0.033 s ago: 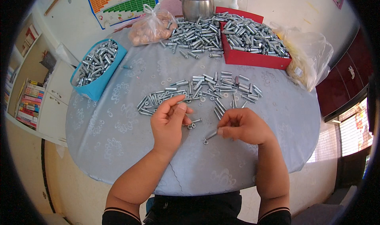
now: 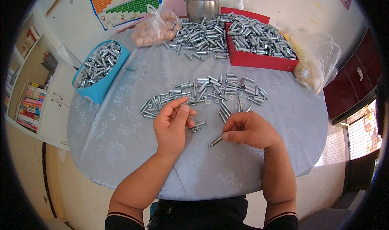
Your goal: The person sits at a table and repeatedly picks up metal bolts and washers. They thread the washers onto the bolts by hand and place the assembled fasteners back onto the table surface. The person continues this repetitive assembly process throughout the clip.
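Note:
On a round table (image 2: 113, 137) under a pale grey patterned cloth lies a spread of silver bolts and sleeves (image 2: 210, 90). My right hand (image 2: 249, 129) pinches one bolt (image 2: 215, 141) between thumb and forefinger, its head pointing left and down, just above the cloth. My left hand (image 2: 172, 122) is just left of it, its fingers curled with the thumb against the forefinger. Whether they hold a small part is hidden. A short bolt with a nut (image 2: 197, 126) lies on the cloth between my hands.
A blue bin (image 2: 95, 93) of bolts stands at the left edge and a red tray (image 2: 259, 60) of bolts at the back right. Beside the tray are a loose heap of bolts (image 2: 198, 37), a steel pot (image 2: 201, 3) and plastic bags (image 2: 156, 27) (image 2: 316, 64). Bookshelves (image 2: 30, 106) stand at left.

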Demonstrator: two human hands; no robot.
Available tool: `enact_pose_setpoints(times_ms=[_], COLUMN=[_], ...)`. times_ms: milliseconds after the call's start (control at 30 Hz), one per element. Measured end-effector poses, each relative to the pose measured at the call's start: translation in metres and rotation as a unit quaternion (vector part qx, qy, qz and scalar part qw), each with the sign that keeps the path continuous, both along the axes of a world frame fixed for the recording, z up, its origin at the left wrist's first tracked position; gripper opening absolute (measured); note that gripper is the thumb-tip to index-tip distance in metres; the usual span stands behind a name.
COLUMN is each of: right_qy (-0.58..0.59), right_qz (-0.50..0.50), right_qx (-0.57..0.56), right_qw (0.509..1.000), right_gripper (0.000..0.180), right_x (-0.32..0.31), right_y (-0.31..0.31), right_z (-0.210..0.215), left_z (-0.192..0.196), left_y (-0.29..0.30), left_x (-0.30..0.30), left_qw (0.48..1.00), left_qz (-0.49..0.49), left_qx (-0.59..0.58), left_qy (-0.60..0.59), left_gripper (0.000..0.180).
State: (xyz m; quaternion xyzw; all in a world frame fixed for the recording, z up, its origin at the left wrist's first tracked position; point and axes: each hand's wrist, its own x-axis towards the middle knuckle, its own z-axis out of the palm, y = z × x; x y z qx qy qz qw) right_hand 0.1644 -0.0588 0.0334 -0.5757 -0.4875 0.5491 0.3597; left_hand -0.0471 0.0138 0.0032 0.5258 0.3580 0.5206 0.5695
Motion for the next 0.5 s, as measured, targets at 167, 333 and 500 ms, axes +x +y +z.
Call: enact_pose_setpoints(times_ms=[167, 333, 500], right_qy=[0.259, 0.193, 0.159], right_qz=[-0.248, -0.253, -0.293], right_qx=[0.268, 0.331, 0.249], right_qw=[0.894, 0.888, 0.909], right_gripper=[0.029, 0.033, 0.024], right_x=[-0.011, -0.002, 0.01], right_y=[0.021, 0.023, 0.018], right_z=[-0.005, -0.012, -0.021], left_z=[-0.002, -0.003, -0.001], left_y=[0.002, 0.001, 0.001], left_x=[0.0, -0.001, -0.001], left_qw=[1.0, 0.999, 0.999], left_qz=[0.019, 0.015, 0.021], left_qx=[0.019, 0.032, 0.039], left_qy=[-0.015, -0.012, 0.006], left_gripper=[0.021, 0.02, 0.019])
